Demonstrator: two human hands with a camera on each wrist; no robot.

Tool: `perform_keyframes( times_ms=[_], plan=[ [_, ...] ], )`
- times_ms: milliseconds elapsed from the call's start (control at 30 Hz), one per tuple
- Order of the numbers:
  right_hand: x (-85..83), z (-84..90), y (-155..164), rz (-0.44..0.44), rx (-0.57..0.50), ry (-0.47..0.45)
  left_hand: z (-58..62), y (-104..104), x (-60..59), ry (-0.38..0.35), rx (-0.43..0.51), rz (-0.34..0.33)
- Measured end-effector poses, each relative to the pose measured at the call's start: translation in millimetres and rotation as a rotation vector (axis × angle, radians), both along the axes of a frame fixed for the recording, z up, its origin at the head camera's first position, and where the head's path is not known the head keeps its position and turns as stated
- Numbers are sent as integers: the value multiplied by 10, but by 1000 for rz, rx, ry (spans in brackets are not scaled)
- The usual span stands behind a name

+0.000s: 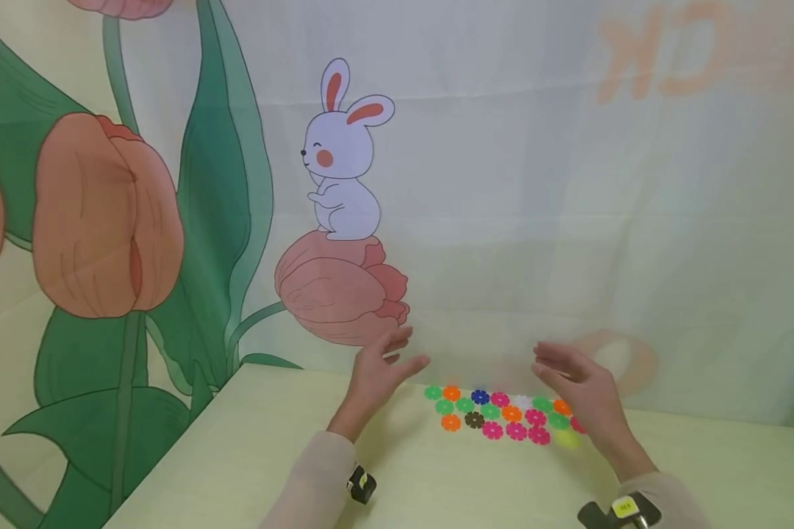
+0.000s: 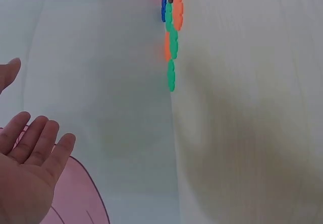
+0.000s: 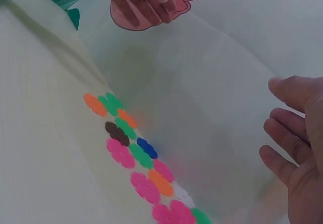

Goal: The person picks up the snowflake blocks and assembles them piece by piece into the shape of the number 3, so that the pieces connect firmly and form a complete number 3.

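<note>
My left hand (image 1: 378, 375) is raised over the table to the left of a patch of flower-shaped plastic discs (image 1: 492, 431), thumb apart from the extended fingers, holding nothing. On the other side my right hand (image 1: 585, 389) hovers at the patch's right end, its fingers loosely bent and its palm turned inward, also with nothing in it. It hides part of the rightmost discs in the head view. The discs lie flat in rough rows, in green, orange, pink, blue, white, yellow and a dark brown one (image 1: 474, 420). In the left wrist view the palm (image 2: 25, 188) faces the camera.
The pale table (image 1: 238, 455) meets a hanging cloth backdrop (image 1: 503, 220) right behind the discs. Printed on the cloth are a white rabbit (image 1: 347, 206) and large tulips (image 1: 106, 220). Dark wrist cameras are strapped over both sleeves.
</note>
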State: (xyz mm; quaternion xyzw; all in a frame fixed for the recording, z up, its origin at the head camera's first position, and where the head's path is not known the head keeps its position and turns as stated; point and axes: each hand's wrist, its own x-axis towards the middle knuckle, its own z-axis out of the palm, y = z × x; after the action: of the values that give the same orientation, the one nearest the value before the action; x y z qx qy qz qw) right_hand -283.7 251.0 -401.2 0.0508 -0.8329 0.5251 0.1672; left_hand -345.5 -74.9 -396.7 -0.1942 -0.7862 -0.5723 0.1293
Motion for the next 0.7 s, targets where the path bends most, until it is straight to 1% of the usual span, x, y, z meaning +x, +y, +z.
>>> perform_keyframes(
  times_ms=[133,367,500,567,700],
  plan=[
    [-46,-75,-125,10,-49,-47,-60,30,-15,-24,13,-10],
    [-105,-177,-357,53,-153,-65,-149,25,5,-67,30,-26],
    [-127,-246,-452,59,-207,-88,-195,34,11,-87,35,-39],
    [-137,-273,-481,56,-224,-95,-219,53,5,-96,35,-54],
    [-156,-301,-514,44,-223,-103,-268,107,-11,-98,26,-88]
  ],
)
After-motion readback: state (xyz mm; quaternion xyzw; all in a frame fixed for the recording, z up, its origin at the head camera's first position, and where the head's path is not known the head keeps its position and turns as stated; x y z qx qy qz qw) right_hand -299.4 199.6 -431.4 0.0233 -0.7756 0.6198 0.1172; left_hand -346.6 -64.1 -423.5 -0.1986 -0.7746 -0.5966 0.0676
